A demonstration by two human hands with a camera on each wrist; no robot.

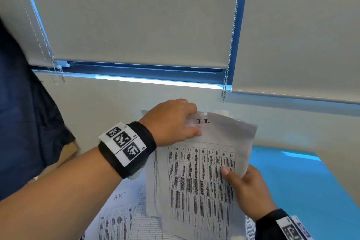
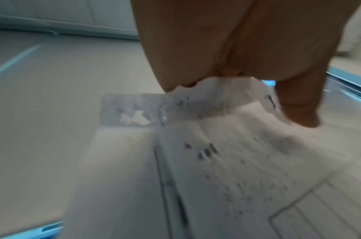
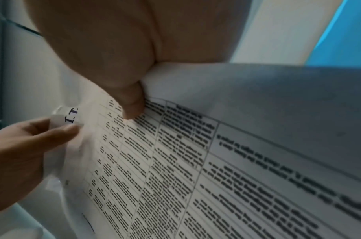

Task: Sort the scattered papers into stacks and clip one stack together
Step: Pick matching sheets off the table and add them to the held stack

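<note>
The right hand (image 1: 251, 191) is seen low at the right of the head view, nearest to the person. Its thumb (image 1: 226, 171) is pressed on the printed front of a bunch of papers (image 1: 200, 177), and the right edge of the bunch is pinched between that thumb and the fingers behind it. In the right wrist view the same thumb (image 3: 132, 103) is laid on the printed boxes, and the sheet is bent under it. The left hand (image 1: 173, 121) is found farther away, at the top left corner of the same bunch. Its fingers are curled round that corner, and the paper is crumpled there. The letters "I.T." (image 1: 203, 121) are printed just beside those fingers. In the left wrist view the crumpled top edge (image 2: 212, 87) is gripped by the fingers, but that picture is blurred. So both hands are closed on the papers. The bunch is held up in the air, tilted, above the blue table (image 1: 303, 185). Black wrist bands with square black and white marks (image 1: 124, 142) are worn on both arms.

Under the held bunch, more printed sheets (image 1: 120, 218) are spread on the table near its near edge, and "HR" (image 1: 119, 196) is written on one of them. Past the far edge of the table a pale wall (image 1: 109, 103) is seen. Higher up, grey window blinds (image 1: 140, 15) are pulled down, with bead chains (image 1: 226, 76) hanging beside them.
</note>
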